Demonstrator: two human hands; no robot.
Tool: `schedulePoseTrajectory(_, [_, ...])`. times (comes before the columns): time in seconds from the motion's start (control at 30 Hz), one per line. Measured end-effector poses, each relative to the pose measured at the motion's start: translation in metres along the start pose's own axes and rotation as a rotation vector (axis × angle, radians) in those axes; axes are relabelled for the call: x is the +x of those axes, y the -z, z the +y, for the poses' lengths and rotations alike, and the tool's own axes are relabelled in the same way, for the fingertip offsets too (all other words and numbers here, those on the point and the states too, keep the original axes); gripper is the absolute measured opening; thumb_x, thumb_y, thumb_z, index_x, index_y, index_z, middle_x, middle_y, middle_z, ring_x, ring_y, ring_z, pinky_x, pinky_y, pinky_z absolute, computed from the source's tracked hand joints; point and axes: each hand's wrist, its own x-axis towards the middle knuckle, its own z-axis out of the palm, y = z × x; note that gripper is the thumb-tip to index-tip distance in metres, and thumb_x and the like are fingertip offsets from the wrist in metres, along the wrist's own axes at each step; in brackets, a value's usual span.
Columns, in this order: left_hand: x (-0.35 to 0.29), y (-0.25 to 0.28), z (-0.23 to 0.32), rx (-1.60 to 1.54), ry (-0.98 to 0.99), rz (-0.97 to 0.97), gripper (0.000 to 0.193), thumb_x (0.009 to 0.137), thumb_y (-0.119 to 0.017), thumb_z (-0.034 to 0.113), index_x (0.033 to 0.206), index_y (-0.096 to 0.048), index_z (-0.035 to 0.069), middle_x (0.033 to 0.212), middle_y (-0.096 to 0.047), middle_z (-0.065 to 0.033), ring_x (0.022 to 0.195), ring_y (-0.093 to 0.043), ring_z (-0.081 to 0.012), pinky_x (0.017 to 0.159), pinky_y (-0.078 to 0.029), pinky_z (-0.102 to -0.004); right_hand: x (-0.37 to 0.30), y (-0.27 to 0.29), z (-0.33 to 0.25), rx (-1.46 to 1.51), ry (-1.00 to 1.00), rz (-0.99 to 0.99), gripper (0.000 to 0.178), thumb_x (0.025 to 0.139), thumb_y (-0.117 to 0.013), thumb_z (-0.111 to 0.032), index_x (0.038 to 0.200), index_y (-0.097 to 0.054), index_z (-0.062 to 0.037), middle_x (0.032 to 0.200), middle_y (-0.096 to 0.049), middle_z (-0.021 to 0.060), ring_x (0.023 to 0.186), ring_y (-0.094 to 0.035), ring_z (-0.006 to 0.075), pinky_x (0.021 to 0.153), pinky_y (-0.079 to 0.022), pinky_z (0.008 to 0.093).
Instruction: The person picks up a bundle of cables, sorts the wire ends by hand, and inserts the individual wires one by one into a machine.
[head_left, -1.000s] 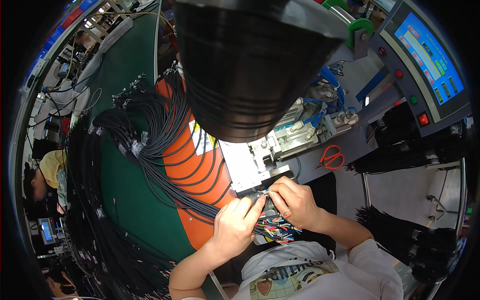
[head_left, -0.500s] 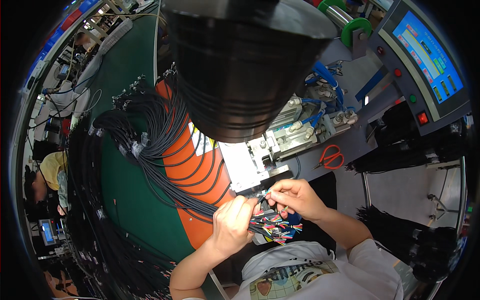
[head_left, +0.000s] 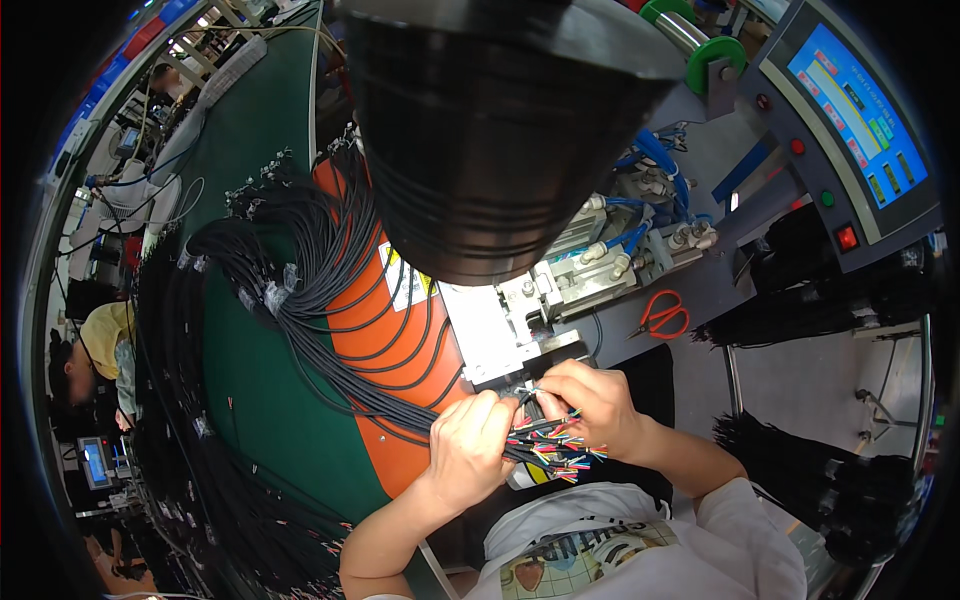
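My left hand [head_left: 468, 445] is closed around a bundle of black cables [head_left: 372, 400], just in front of the metal fixture of a machine. Beyond its fingers the cable ends fan out into thin stripped wires [head_left: 560, 448] in red, yellow, blue, green and white. My right hand [head_left: 592, 402] pinches the fine wires of one cable end, close to the left fingertips and the fixture's near edge [head_left: 525, 365]. The exact wire between the right fingertips is too small to make out. A brightly lit white plate [head_left: 480, 325] lies just beyond both hands.
A black ribbed duct [head_left: 480, 150] hangs over the machine. Red-handled scissors [head_left: 662, 315] lie to the right, below a control screen [head_left: 850, 110]. More cable bundles rest on the orange board [head_left: 375, 345] and green table [head_left: 250, 370]. Black cables hang at the right [head_left: 840, 480].
My right hand has turned inward, and its fingers have drawn closer to the left fingertips. The left hand stays nearly in place on the cables.
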Motion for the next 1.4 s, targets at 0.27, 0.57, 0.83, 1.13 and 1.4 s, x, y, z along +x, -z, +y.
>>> schedulePoseTrajectory(0.27, [-0.002,0.005,0.004,0.072,-0.012,-0.068,0.045,0.057,-0.070,0.005,0.100,-0.062,-0.002,0.077,-0.053,-0.0099,0.067,-0.056,-0.0265,0.060,-0.046,-0.0361,0.005,0.006,-0.001,-0.019,-0.077,-0.106,0.013,0.074,-0.069,0.000,0.084,-0.062,-0.0005,0.076,-0.060,0.0093,0.055,-0.060,0.0231,0.048,-0.048,0.0320])
schedulePoseTrajectory(0.57, [-0.002,0.009,0.006,0.081,0.026,-0.172,0.061,0.054,-0.071,0.002,0.113,-0.060,-0.004,0.086,-0.052,-0.0100,0.076,-0.057,-0.0261,0.065,-0.048,-0.0363,0.000,0.003,0.000,-0.090,-0.086,-0.127,0.006,0.080,-0.064,-0.007,0.083,-0.060,-0.0031,0.075,-0.056,0.0082,0.054,-0.059,0.0273,0.050,-0.048,0.0366])
schedulePoseTrajectory(0.83, [0.003,0.013,0.006,0.130,-0.060,-0.248,0.056,0.062,-0.066,0.004,0.117,-0.059,-0.003,0.084,-0.049,-0.0090,0.072,-0.053,-0.0240,0.062,-0.047,-0.0341,0.002,0.001,0.001,-0.202,0.007,-0.109,0.012,0.077,-0.067,-0.004,0.087,-0.062,-0.0013,0.080,-0.060,0.0085,0.060,-0.062,0.0232,0.051,-0.050,0.0326])
schedulePoseTrajectory(1.13, [0.013,0.016,0.013,0.329,-0.135,-0.353,0.040,0.076,-0.060,0.007,0.113,-0.059,-0.006,0.084,-0.051,-0.0071,0.075,-0.053,-0.0198,0.063,-0.048,-0.0298,0.012,0.013,-0.002,-0.276,-0.010,-0.315,0.017,0.076,-0.068,-0.009,0.090,-0.064,-0.0021,0.080,-0.060,0.0072,0.061,-0.062,0.0239,0.054,-0.050,0.0327])
schedulePoseTrajectory(1.4, [0.012,0.016,0.009,0.310,-0.163,-0.362,0.042,0.075,-0.060,0.009,0.114,-0.059,-0.007,0.087,-0.053,-0.0069,0.078,-0.053,-0.0194,0.064,-0.048,-0.0294,0.008,0.005,0.003,-0.048,-0.017,-0.043,0.012,0.079,-0.068,-0.004,0.089,-0.065,0.0012,0.082,-0.065,0.0113,0.066,-0.065,0.0276,0.056,-0.053,0.0325])
